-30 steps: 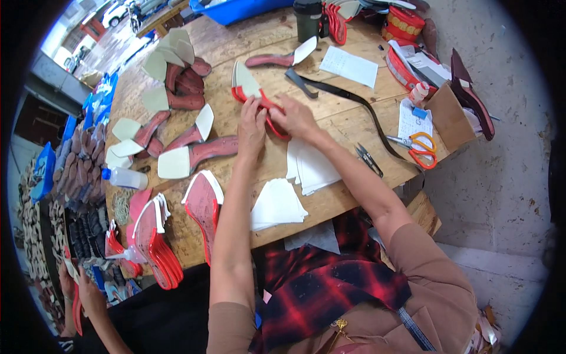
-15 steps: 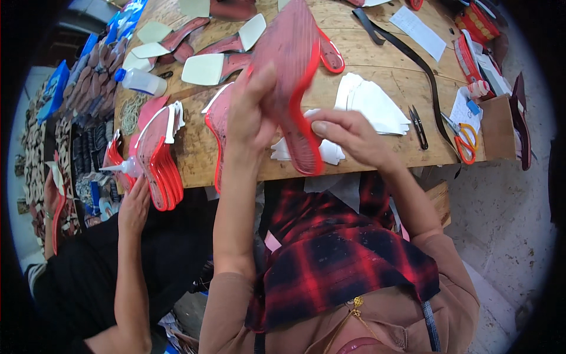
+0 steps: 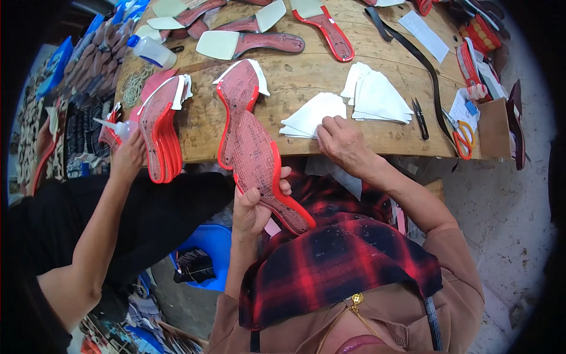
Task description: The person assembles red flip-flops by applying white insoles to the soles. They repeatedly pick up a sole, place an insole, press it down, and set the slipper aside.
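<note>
My left hand (image 3: 250, 215) grips a shoe insole (image 3: 256, 156) by its narrow end, over the apron. The insole is reddish with a fine grid pattern and bright red edging along its sides. Its broad end overlaps another insole (image 3: 239, 82), edged red with a white strip at the toe, lying on the table. My right hand (image 3: 344, 144) has its fingers curled at the right edge of a fanned stack of thin white pieces (image 3: 315, 115); the fingertips pinch there, partly hidden. A second white stack (image 3: 382, 97) lies just beyond.
At the left, a co-worker's hand (image 3: 130, 154) holds a nozzle bottle (image 3: 121, 128) beside stacked red-edged insoles (image 3: 162, 135). Farther back lie a capped bottle (image 3: 152, 52) and insoles with pale ends (image 3: 218, 45). Thread snips (image 3: 420, 118), a black strap (image 3: 413, 53) and orange-handled scissors (image 3: 464, 141) lie right.
My left hand has lowered the insole toward my lap, its broad end now lower. My right hand has left the insole's edge for the white stack. The co-worker's arm has shifted.
</note>
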Motion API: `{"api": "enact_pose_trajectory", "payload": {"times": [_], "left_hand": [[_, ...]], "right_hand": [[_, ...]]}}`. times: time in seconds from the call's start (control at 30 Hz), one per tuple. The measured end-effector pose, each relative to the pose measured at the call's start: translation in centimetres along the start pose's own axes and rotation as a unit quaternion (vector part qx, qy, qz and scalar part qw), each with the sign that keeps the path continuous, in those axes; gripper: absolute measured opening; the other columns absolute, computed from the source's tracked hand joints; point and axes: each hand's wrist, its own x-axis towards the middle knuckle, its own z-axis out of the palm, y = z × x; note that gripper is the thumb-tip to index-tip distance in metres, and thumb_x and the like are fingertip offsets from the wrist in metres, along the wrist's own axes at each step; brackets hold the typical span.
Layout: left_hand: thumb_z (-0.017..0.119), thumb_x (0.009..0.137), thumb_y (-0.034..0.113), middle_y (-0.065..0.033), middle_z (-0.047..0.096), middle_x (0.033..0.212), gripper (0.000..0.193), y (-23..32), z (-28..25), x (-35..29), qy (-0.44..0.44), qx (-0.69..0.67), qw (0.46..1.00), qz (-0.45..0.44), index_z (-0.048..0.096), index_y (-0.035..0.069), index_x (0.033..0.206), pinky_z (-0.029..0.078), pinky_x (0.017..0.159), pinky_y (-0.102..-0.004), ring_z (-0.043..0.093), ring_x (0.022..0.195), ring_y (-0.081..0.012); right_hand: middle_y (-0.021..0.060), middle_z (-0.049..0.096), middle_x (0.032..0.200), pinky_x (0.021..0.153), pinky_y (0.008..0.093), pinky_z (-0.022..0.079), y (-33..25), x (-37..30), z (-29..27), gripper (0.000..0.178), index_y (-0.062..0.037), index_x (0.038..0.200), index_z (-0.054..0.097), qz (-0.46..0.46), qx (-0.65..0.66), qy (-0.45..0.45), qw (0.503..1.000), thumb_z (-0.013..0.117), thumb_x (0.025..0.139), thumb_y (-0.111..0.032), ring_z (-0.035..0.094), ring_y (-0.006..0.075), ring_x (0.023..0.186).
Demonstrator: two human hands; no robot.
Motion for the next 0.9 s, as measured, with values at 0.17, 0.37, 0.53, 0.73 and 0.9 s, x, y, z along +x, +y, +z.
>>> {"api": "enact_pose_trajectory", "payload": {"times": [0.17,0.37,0.53,0.73,0.9], "left_hand": [[0.075,0.082,0.019,-0.0228,0.066,0.111,0.058,1.3,0.9,0.5,-0.066,0.070,0.995,-0.016,0.049,-0.006,0.128,0.056,0.083,-0.0391,0.068,0.088,-0.0262],[0.068,0.087,0.012,-0.0078,0.065,0.113,0.042,-1.6,4.8,5.0,-0.050,0.105,0.991,-0.072,0.054,0.000,0.125,0.048,0.093,-0.0334,0.062,0.100,-0.0169],[0.064,0.091,0.012,-0.0024,0.062,0.115,0.034,-5.8,2.6,7.2,-0.001,0.017,0.997,-0.072,0.056,0.004,0.124,0.043,0.098,-0.0318,0.057,0.108,-0.0135],[0.066,0.092,0.018,-0.0081,0.064,0.116,0.038,-4.0,2.8,8.2,-0.054,0.081,0.992,-0.084,0.055,0.002,0.124,0.052,0.089,-0.0352,0.064,0.103,-0.0192],[0.069,0.090,0.020,-0.0103,0.068,0.098,0.037,-2.7,4.2,6.4,-0.065,0.107,0.992,-0.030,0.058,-0.002,0.117,0.055,0.078,-0.0327,0.068,0.088,-0.0201]], "right_hand": [[0.0111,0.053,0.079,0.065,0.0378,0.049,0.9,0.4,0.3,0.010,-0.0001,0.079,0.057,0.020,0.061,0.032,0.997,0.061,0.076,-0.008,0.056,0.0258,0.073],[0.0111,0.063,0.078,0.064,0.0316,0.048,4.0,0.2,0.3,0.020,0.0036,0.091,0.062,0.245,0.376,-0.010,0.893,0.062,0.086,-0.016,0.059,0.0201,0.069],[0.0019,0.061,0.081,0.067,0.0246,0.046,5.4,0.0,-0.9,0.020,0.0020,0.096,0.063,0.420,0.563,0.116,0.703,0.058,0.094,-0.017,0.056,0.0092,0.075],[0.0142,0.065,0.107,0.086,0.0336,0.051,2.2,0.5,-6.1,0.022,-0.0021,0.107,0.061,0.126,0.199,0.244,0.941,0.066,0.086,-0.006,0.065,0.0278,0.099],[0.0142,0.062,0.120,0.099,0.0424,0.045,-0.6,-0.7,-5.8,0.034,-0.0022,0.115,0.060,0.130,0.276,0.212,0.929,0.070,0.085,-0.013,0.055,0.0308,0.119]]}}
